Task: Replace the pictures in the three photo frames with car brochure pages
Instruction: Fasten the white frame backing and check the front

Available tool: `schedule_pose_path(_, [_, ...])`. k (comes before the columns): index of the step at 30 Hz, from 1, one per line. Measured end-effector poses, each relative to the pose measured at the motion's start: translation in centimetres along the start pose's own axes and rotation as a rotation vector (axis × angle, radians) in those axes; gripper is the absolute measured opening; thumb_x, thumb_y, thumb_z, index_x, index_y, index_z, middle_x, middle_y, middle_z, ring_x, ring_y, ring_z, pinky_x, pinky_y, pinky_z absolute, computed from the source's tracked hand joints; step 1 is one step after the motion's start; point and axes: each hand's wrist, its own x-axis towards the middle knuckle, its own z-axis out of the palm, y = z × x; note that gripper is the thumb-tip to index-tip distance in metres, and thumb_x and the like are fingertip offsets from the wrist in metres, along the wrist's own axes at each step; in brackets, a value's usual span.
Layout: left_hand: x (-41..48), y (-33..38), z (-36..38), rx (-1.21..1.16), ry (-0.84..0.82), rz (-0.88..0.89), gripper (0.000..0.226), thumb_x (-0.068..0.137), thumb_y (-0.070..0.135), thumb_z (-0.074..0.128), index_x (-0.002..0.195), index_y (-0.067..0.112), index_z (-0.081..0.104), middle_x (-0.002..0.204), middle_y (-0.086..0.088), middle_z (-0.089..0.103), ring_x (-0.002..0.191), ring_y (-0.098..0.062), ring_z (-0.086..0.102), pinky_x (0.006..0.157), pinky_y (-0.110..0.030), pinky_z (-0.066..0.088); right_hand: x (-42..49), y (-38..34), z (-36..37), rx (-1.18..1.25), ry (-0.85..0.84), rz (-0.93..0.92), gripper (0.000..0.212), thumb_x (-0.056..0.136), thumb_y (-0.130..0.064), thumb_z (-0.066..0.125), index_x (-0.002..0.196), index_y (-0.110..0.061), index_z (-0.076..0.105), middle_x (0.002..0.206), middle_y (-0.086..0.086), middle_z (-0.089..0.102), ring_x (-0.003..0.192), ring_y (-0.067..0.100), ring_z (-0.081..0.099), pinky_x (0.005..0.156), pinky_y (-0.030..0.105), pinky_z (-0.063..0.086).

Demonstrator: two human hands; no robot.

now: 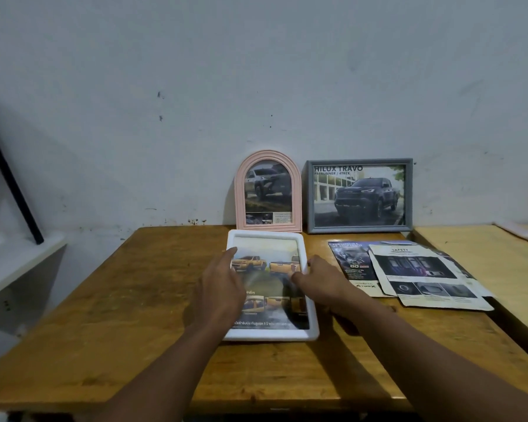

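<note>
The white rounded-rectangular plastic photo frame lies flat on the wooden table, long axis 12-to-6. The left hand rests straight-fingered at 9 o'clock; the right hand touches the 3 o'clock rim, grip unclear.

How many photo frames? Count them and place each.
3: pink arched frame and grey frame stand against the wall; white frame lies flat on the table. None seems hidden.

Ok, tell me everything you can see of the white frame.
The white frame is a rounded rectangle, plastic-looking, lying flat and face up on the table before the pink frame. It holds a page of orange pickups. The left hand rests on its front; the right hand touches its right edge.
</note>
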Motion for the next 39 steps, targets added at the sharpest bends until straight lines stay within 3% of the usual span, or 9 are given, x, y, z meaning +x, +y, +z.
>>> schedule_pose_path(6, [2.0, -1.0, -1.1, -0.084, -0.073, 0.128, 0.059, 0.104, 0.021, 0.051, 0.156, 0.039, 0.029, 0.156, 0.001, 0.043, 0.119, -0.014, 0.055, 0.076, -0.023, 0.057, 1.7, -1.0, 0.0, 0.065, 0.126, -0.176, 0.023, 0.095, -0.026, 0.062, 0.111, -0.029, 0.046, 0.102, -0.007, 0.060, 0.085, 0.007, 0.062, 0.059, 0.020, 0.051])
schedule_pose_path(9, [3.3, -1.0, -1.7, -0.068, -0.086, 0.181, 0.069, 0.105, 0.031, 0.047, 0.159, 0.046, 0.006, 0.168, 0.005, 0.017, 0.145, -0.022, 0.037, 0.105, -0.048, 0.049, 2.1, -2.3, 0.1, 0.056, 0.203, -0.343, 0.030, 0.093, -0.024, 0.063, 0.120, -0.029, 0.050, 0.107, -0.011, 0.062, 0.095, 0.006, 0.062, 0.064, 0.015, 0.049])
schedule_pose_path(12, [4.5, -1.2, -2.4, -0.040, -0.039, 0.220, 0.074, 0.106, 0.033, 0.045, 0.159, 0.045, -0.005, 0.170, 0.012, -0.006, 0.147, -0.005, 0.011, 0.115, -0.047, 0.031, 2.9, -3.4, 1.1, 0.050, 0.254, -0.433, 0.046, 0.090, -0.024, 0.063, 0.132, -0.030, 0.043, 0.119, -0.008, 0.059, 0.111, 0.012, 0.059, 0.080, 0.027, 0.057])
schedule_pose_path(17, [5.5, -3.0, -3.7, -0.047, 0.020, 0.215, 0.076, 0.105, 0.036, 0.047, 0.159, 0.043, -0.007, 0.167, 0.012, -0.020, 0.141, 0.000, 0.000, 0.106, -0.032, 0.025, 4.2, -5.4, 3.7, 0.055, 0.216, -0.483, 0.084, 0.090, -0.030, 0.064, 0.154, -0.037, 0.010, 0.144, -0.006, 0.043, 0.129, 0.019, 0.048, 0.096, 0.047, 0.055])
schedule_pose_path(25, [8.5, -8.0, -5.1, -0.024, 0.083, 0.180, 0.079, 0.100, 0.047, 0.042, 0.160, 0.037, -0.008, 0.164, 0.015, -0.029, 0.150, -0.006, -0.008, 0.113, -0.034, 0.011, 8.8, -8.5, 8.2, 0.057, 0.161, -0.608, 0.094, 0.090, -0.025, 0.065, 0.154, -0.046, -0.001, 0.158, -0.007, 0.027, 0.141, 0.019, 0.037, 0.100, 0.050, 0.052])
schedule_pose_path(27, [10.0, -9.2, -5.1, -0.023, 0.090, 0.164, 0.079, 0.099, 0.049, 0.039, 0.160, 0.037, -0.010, 0.163, 0.016, -0.030, 0.153, -0.009, -0.007, 0.114, -0.034, 0.008, 10.6, -9.2, 9.4, 0.068, 0.179, -0.640, 0.093, 0.092, -0.025, 0.065, 0.154, -0.044, -0.001, 0.161, -0.010, 0.023, 0.141, 0.013, 0.034, 0.103, 0.033, 0.049])
schedule_pose_path(30, [12.3, -11.0, -4.8, -0.012, 0.108, 0.149, 0.078, 0.103, 0.046, 0.041, 0.158, 0.041, -0.014, 0.162, 0.019, -0.032, 0.153, -0.008, -0.005, 0.114, -0.034, 0.010, 13.4, -10.3, 11.0, 0.062, 0.203, -0.679, 0.091, 0.093, -0.020, 0.064, 0.154, -0.041, 0.000, 0.159, -0.015, 0.017, 0.123, -0.017, 0.030, 0.078, -0.009, 0.033])
schedule_pose_path(34, [15.3, -12.7, -4.0, -0.022, 0.119, 0.145, 0.076, 0.104, 0.044, 0.040, 0.158, 0.042, -0.014, 0.161, 0.022, -0.032, 0.148, 0.002, -0.007, 0.113, -0.029, 0.011, 17.1, -11.3, 12.3, 0.064, 0.225, -0.728, 0.094, 0.092, -0.016, 0.065, 0.157, -0.034, -0.001, 0.151, -0.017, 0.019, 0.112, -0.038, 0.021, 0.072, -0.012, 0.029])
schedule_pose_path(39, [19.2, -14.4, -2.4, 0.007, 0.122, 0.152, 0.076, 0.104, 0.044, 0.039, 0.158, 0.040, -0.015, 0.162, 0.020, -0.031, 0.146, 0.003, 0.001, 0.109, -0.025, 0.017, 21.6, -12.0, 13.1, 0.068, 0.241, -0.723, 0.091, 0.093, -0.016, 0.064, 0.157, -0.032, 0.001, 0.153, -0.013, 0.022, 0.112, -0.038, 0.023, 0.072, -0.011, 0.029])
